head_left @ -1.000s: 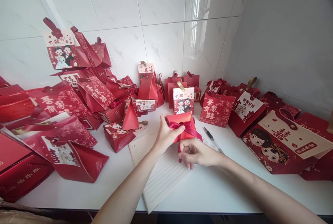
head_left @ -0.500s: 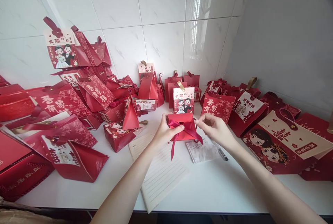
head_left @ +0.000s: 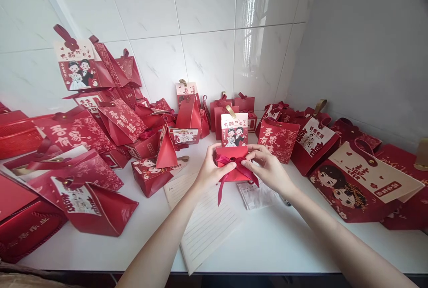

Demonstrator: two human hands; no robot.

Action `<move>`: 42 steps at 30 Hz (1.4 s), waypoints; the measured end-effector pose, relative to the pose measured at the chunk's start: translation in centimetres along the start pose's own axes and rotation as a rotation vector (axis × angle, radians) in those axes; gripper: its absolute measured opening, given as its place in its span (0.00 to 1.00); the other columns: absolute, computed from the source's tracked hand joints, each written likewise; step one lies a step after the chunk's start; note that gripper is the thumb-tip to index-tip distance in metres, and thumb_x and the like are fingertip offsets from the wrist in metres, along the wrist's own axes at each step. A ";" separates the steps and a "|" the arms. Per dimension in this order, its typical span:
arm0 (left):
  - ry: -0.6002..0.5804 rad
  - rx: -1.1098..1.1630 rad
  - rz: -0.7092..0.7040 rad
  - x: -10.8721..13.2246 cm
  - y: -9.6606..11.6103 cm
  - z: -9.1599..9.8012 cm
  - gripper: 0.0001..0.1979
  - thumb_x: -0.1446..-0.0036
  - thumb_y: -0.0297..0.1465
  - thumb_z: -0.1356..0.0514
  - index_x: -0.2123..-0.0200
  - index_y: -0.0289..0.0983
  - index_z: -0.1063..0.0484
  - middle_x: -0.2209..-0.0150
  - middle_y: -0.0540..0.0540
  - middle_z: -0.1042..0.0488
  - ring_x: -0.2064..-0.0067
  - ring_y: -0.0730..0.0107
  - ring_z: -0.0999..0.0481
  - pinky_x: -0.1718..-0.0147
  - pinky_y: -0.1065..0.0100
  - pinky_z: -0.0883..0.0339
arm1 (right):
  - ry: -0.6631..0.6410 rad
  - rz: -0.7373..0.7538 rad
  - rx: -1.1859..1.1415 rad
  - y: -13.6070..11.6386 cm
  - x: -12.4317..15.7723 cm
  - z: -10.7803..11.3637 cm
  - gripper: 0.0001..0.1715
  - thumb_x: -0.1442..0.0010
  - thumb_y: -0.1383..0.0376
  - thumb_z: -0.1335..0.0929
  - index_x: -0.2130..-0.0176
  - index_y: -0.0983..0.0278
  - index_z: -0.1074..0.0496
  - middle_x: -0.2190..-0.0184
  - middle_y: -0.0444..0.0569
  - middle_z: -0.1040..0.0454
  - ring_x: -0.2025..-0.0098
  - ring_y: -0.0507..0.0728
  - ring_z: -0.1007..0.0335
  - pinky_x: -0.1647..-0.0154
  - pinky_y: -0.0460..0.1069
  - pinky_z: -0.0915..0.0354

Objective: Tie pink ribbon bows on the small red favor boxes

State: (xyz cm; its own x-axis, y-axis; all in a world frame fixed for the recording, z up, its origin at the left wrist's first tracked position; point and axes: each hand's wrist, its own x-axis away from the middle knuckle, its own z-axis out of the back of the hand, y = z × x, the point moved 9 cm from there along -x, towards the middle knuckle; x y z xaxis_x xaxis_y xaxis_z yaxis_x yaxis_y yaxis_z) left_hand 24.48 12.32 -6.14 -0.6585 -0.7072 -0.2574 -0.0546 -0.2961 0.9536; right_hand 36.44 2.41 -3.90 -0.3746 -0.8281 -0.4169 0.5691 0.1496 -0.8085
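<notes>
Between my hands, raised over the table, is a small red gift box (head_left: 236, 174) with a dark red ribbon (head_left: 220, 190) tied in a bow across its front. My left hand (head_left: 214, 167) grips the box's left side, its thumb pressing on the bow. On the other side my right hand (head_left: 265, 167) is closed around the right edge, thumb on the ribbon near the knot. One ribbon tail hangs below the box. Just behind stands a box with a cartoon couple (head_left: 234, 134). Most of my fingers are hidden behind the held box.
A lined notepad (head_left: 203, 230) and a small clear packet (head_left: 257, 196) lie on the white table (head_left: 277, 243). A pen is mostly covered by my right wrist. Red gift boxes (head_left: 96, 207) are piled at the left; more (head_left: 364, 185) stand at the right. A tiled wall (head_left: 207, 56) rises behind.
My right hand has moved left from beside the box and now grips its right edge and ribbon. My left hand keeps its hold. The view has shifted slightly.
</notes>
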 end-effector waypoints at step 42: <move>0.181 -0.040 -0.147 -0.1 0.5 1.4 0.11 0.44 0.38 0.45 0.73 0.37 0.40 0.51 0.44 0.33 0.50 0.65 0.32 0.51 0.65 0.42 | 0.063 -0.187 -0.276 2.2 -0.6 0.3 0.22 0.54 0.48 0.29 0.76 0.63 0.33 0.50 0.55 0.31 0.46 0.62 0.35 0.46 0.53 0.41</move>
State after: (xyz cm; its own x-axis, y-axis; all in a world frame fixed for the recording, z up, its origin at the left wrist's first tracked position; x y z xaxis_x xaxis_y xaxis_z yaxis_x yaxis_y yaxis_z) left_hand 23.44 13.13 -5.38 -0.5003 -0.7569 -0.4205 -0.1079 -0.4273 0.8976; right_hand 38.16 3.06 -5.25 -0.5034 -0.8213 -0.2683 0.2697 0.1456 -0.9519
